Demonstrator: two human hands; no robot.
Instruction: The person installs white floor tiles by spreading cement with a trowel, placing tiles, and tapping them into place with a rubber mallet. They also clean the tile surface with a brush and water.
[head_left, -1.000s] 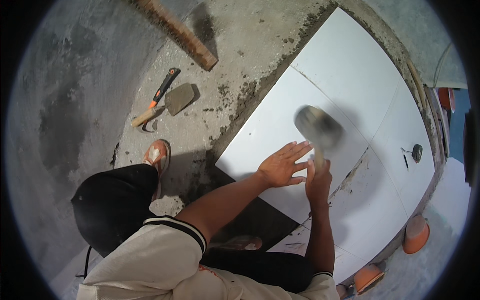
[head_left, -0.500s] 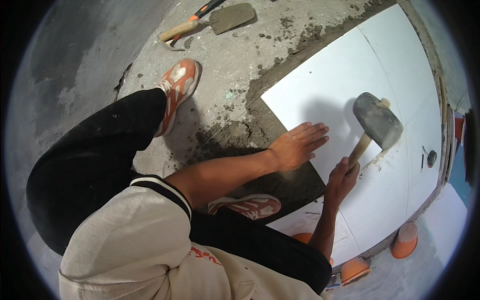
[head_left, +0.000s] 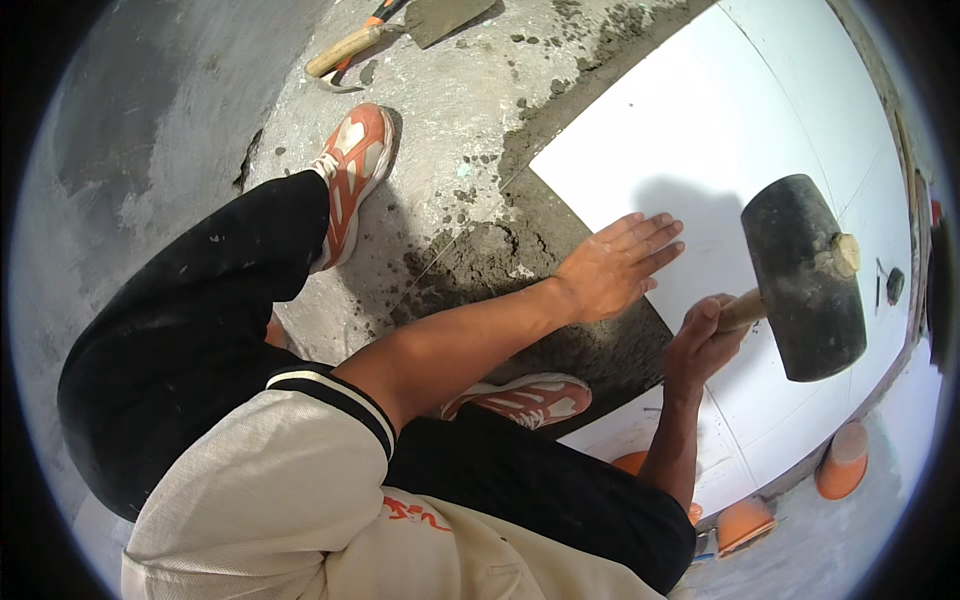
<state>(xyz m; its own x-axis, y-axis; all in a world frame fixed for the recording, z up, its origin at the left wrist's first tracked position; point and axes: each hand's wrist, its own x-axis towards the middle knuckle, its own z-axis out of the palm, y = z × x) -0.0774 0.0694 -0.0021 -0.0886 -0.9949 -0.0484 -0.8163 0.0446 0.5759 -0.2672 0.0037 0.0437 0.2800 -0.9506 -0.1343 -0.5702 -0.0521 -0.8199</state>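
We see the right hand (head_left: 705, 340) closed around the wooden handle of a mallet (head_left: 803, 278), fingers wrapped on it, with the thick black head held over the white tiles at the right. The left hand (head_left: 620, 265) is open and grips nothing, its fingers straight and close together, reaching over the near left edge of a white tile (head_left: 690, 110); we cannot tell whether the palm touches it. Beside that edge, on the left, lies a patch of wet mortar (head_left: 500, 245), rough and lumpy, partly under the left forearm. Farther left we find one shoe (head_left: 358, 175) on the gray floor (head_left: 430, 190), and nearer, by the mortar, the other shoe (head_left: 530, 400). At the far left a trowel (head_left: 440, 18) rests across an orange and black tool (head_left: 385, 12) (both run out of view at the top). At the near right we notice two orange pots (head_left: 843, 468) beyond the tiles' border.
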